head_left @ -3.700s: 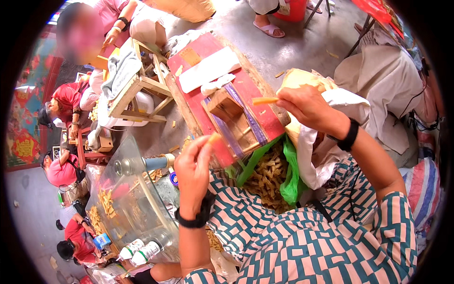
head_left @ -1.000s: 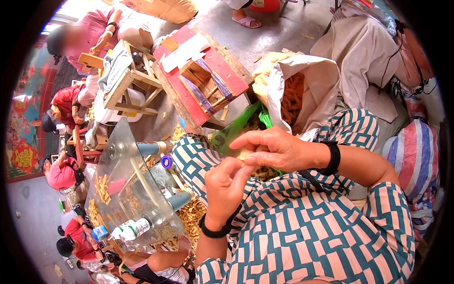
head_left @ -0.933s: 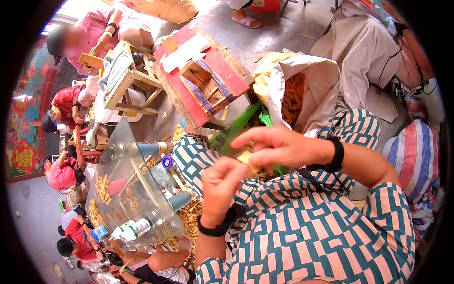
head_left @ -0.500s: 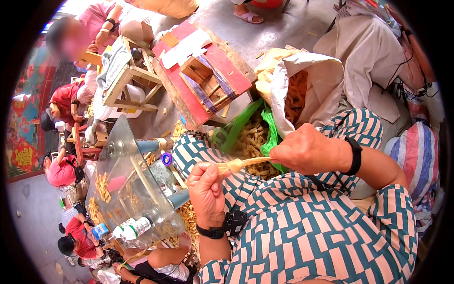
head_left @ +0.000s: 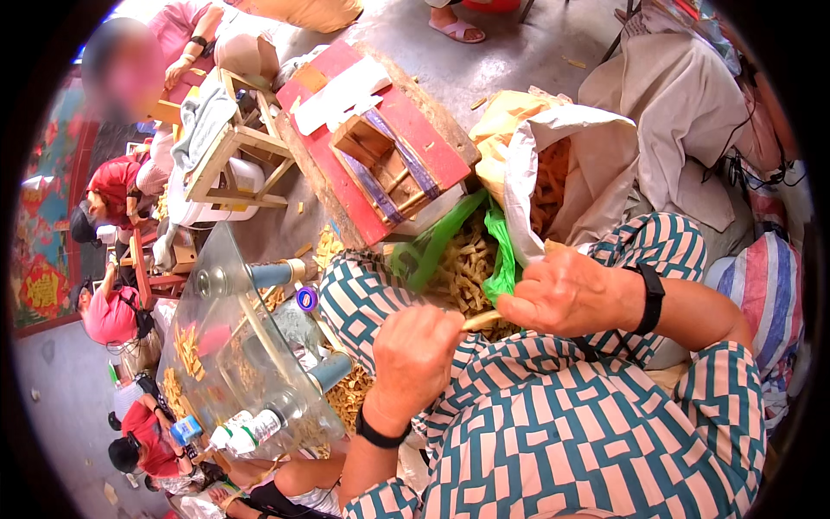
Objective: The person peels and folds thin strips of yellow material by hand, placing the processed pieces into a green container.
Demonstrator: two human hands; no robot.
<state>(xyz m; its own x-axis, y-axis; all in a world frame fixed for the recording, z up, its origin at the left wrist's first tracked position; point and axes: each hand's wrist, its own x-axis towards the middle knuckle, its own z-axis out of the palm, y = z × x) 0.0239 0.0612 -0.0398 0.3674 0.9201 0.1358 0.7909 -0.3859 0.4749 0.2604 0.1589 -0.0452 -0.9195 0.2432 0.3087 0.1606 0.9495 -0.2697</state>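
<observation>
Item: pale wooden stick (head_left: 482,321), thin and short, held over the lap between both hands. Position: near the middle of the head view, in the gap between the left hand (head_left: 415,359) and the right hand (head_left: 566,292). Long axis: runs roughly from 8 o'clock to 2 o'clock, the lower end at the left fingers, the upper end under the right fingers. Grip, left hand: curled into a loose fist, thumb and fingers pinched narrow on the stick's lower end; a black band sits on its wrist. Grip, right hand: fingers folded down and closed over the upper end, knuckles toward the camera; how far the stick runs inside the palm cannot be told. A black wristband (head_left: 650,298) lies at 3 o'clock of that hand. Nearer hand: both touch it; the stick lies at 2 o'clock from the left hand and at 8 o'clock from the right. Surroundings: green bag (head_left: 497,251) of like sticks at 12 o'clock of the stick, just beyond the knees; white sack (head_left: 562,143) further out at 1 o'clock; red wooden board (head_left: 380,130) at 11 o'clock, well apart; clear plastic box (head_left: 233,363) at 9 o'clock.
</observation>
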